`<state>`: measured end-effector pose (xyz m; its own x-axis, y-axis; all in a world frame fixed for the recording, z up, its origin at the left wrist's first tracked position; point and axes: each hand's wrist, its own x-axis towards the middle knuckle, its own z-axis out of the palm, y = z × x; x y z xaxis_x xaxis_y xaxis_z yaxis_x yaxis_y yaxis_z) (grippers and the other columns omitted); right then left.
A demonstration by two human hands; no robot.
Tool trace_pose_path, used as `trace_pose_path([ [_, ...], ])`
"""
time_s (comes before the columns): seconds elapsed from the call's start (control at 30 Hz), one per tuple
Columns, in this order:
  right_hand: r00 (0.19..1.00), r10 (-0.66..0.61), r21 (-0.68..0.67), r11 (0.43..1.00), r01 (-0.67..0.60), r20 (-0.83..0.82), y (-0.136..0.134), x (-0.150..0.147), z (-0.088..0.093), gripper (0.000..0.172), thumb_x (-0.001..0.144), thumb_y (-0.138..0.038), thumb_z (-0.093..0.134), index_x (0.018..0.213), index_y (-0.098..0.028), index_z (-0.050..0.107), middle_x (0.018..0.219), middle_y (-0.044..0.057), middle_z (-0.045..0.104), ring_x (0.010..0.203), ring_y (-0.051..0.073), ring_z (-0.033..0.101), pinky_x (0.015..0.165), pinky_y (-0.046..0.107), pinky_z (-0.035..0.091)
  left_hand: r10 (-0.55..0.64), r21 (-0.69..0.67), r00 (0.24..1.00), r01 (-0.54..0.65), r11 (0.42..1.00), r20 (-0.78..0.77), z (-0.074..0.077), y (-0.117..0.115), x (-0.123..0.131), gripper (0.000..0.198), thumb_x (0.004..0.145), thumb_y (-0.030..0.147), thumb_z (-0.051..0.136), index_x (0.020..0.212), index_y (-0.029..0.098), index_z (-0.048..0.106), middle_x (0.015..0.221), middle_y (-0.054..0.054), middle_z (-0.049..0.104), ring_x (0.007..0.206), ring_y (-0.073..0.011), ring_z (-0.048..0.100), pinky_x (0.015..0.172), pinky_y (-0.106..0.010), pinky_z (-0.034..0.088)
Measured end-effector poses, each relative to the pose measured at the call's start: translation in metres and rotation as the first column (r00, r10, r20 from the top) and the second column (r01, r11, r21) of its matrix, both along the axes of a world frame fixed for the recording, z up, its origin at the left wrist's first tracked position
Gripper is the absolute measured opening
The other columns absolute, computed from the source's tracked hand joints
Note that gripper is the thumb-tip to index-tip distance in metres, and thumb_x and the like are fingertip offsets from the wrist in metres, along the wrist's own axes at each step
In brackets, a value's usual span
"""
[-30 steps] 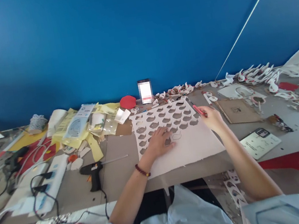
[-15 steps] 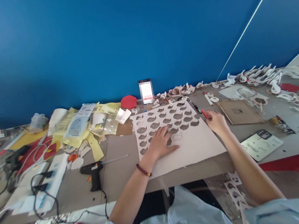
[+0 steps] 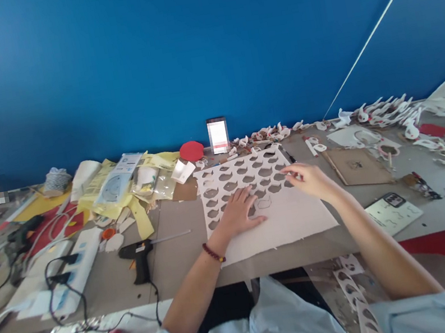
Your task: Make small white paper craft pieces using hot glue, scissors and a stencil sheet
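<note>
A white sheet [image 3: 283, 221] with rows of leaf-like cut-out holes lies on the table. One curved outline is drawn on it, just right of my left hand [image 3: 237, 213]. That hand rests flat on the sheet with its fingers spread. Over the sheet's right part, my right hand [image 3: 303, 178] has thumb and fingers pinched together near the last holes; whatever is between them is too small to make out. A dark pen [image 3: 289, 156] lies by the sheet's upper right edge, partly hidden.
A black glue gun [image 3: 140, 260] stands left of the sheet, its cable running down. Right are a brown cardboard piece [image 3: 354, 167] and a phone [image 3: 393, 213]. White cut-outs [image 3: 384, 111] pile up at the back right; a lit phone [image 3: 218, 136] leans at the wall.
My right hand has moved left, from beside the sheet's edge to above its holes. The red item it held earlier no longer shows. My left hand has stayed put.
</note>
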<state>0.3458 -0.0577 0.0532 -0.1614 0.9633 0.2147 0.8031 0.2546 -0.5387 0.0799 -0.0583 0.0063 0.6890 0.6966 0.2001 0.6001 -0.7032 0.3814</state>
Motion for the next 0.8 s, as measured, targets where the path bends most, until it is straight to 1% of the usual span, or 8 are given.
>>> trace_pose_path([
  [0.07, 0.981, 0.193, -0.178, 0.966, -0.190, 0.001, 0.004, -0.020, 0.008, 0.030, 0.084, -0.033, 0.048, 0.108, -0.023, 0.063, 0.107, 0.007, 0.065, 0.080, 0.019, 0.062, 0.071, 0.030, 0.047, 0.001, 0.006, 1.000, -0.001, 1.000, -0.001, 0.000, 0.000, 0.001, 0.063, 0.077, 0.063, 0.052, 0.124, 0.021, 0.050, 0.145, -0.011, 0.035, 0.134, -0.0313, 0.030, 0.108, -0.049, 0.028],
  [0.1, 0.967, 0.255, -0.237, 0.940, -0.245, 0.008, 0.006, -0.029, 0.011, 0.029, 0.084, -0.032, 0.048, 0.107, -0.023, 0.063, 0.105, 0.007, 0.066, 0.080, 0.019, 0.062, 0.071, 0.031, 0.046, 0.006, 0.011, 1.000, -0.006, 1.000, -0.003, 0.000, 0.000, 0.001, 0.063, 0.077, 0.063, 0.052, 0.124, 0.021, 0.050, 0.144, -0.011, 0.036, 0.133, -0.0317, 0.031, 0.108, -0.049, 0.028],
  [0.13, 0.952, 0.304, -0.286, 0.915, -0.284, 0.027, 0.009, -0.038, 0.012, 0.029, 0.084, -0.030, 0.048, 0.107, -0.022, 0.063, 0.104, 0.007, 0.066, 0.082, 0.020, 0.062, 0.070, 0.031, 0.046, 0.011, 0.018, 1.000, -0.011, 1.000, -0.005, 0.000, 0.000, 0.001, 0.063, 0.076, 0.063, 0.053, 0.124, 0.021, 0.050, 0.143, -0.012, 0.037, 0.133, -0.0318, 0.031, 0.108, -0.049, 0.029],
  [0.2, 0.930, 0.361, -0.356, 0.880, -0.316, 0.068, 0.015, -0.051, 0.014, 0.025, 0.080, -0.026, 0.051, 0.102, -0.022, 0.063, 0.101, 0.007, 0.066, 0.083, 0.020, 0.061, 0.069, 0.030, 0.044, 0.017, 0.036, 1.000, -0.017, 0.999, -0.003, 0.000, 0.000, 0.001, 0.062, 0.077, 0.062, 0.053, 0.123, 0.021, 0.051, 0.143, -0.012, 0.037, 0.132, -0.0317, 0.032, 0.107, -0.049, 0.029],
  [0.37, 0.910, 0.406, -0.507, 0.803, -0.313, 0.081, 0.026, -0.067, 0.017, 0.022, 0.075, -0.029, 0.057, 0.095, -0.023, 0.053, 0.106, 0.006, 0.063, 0.085, 0.021, 0.060, 0.061, 0.027, 0.042, 0.026, 0.049, 1.000, -0.026, 0.998, 0.003, 0.000, 0.001, -0.002, 0.065, 0.077, 0.064, 0.051, 0.127, 0.022, 0.047, 0.144, -0.011, 0.036, 0.132, -0.0320, 0.033, 0.108, -0.049, 0.028],
  [0.53, 0.883, 0.458, -0.573, 0.753, -0.325, 0.101, 0.031, -0.070, 0.016, 0.024, 0.073, -0.029, 0.058, 0.093, -0.023, 0.047, 0.104, 0.006, 0.061, 0.084, 0.022, 0.059, 0.058, 0.027, 0.040, 0.034, 0.075, 0.999, -0.033, 0.997, 0.000, 0.000, 0.001, -0.002, 0.066, 0.077, 0.062, 0.053, 0.128, 0.021, 0.046, 0.144, -0.012, 0.037, 0.130, -0.0321, 0.034, 0.106, -0.049, 0.029],
  [0.67, 0.872, 0.484, -0.571, 0.738, -0.358, 0.078, 0.031, -0.071, 0.014, 0.023, 0.073, -0.028, 0.056, 0.094, -0.023, 0.046, 0.103, 0.006, 0.060, 0.083, 0.022, 0.058, 0.059, 0.028, 0.039, 0.021, 0.070, 1.000, -0.022, 0.997, 0.010, 0.002, 0.000, -0.001, 0.065, 0.076, 0.061, 0.054, 0.126, 0.021, 0.047, 0.142, -0.013, 0.038, 0.129, -0.0321, 0.034, 0.106, -0.049, 0.029],
  [0.8, 0.875, 0.478, -0.552, 0.752, -0.361, 0.079, 0.030, -0.070, 0.013, 0.023, 0.074, -0.029, 0.056, 0.093, -0.023, 0.046, 0.102, 0.006, 0.060, 0.081, 0.021, 0.058, 0.058, 0.028, 0.039, 0.019, 0.078, 1.000, -0.020, 0.997, 0.018, 0.002, 0.000, -0.002, 0.066, 0.076, 0.061, 0.054, 0.127, 0.021, 0.046, 0.142, -0.013, 0.038, 0.129, -0.0320, 0.034, 0.106, -0.048, 0.028],
])
